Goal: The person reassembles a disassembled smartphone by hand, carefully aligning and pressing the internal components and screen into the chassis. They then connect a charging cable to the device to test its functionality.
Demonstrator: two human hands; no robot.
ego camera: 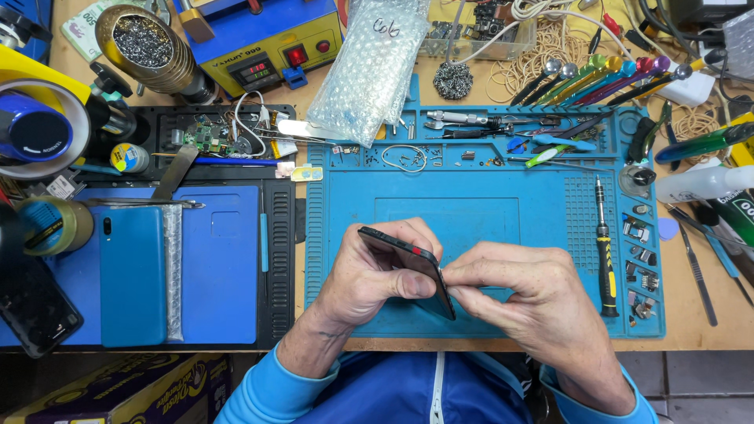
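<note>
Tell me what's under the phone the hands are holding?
Beneath the dark phone, held between the left hand and right hand, lies the blue work mat. The patch of mat right below the phone and hands is covered, so anything lying there can't be seen.

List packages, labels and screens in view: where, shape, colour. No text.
Bubble-wrap bag: top centre, clear, handwritten mark.
Small display: on the blue and yellow box at top, dark with red digits.
Cardboard box: bottom left under the bench, yellow and purple print.
Phone: held edge-on in left hand and right hand, dark.
</note>
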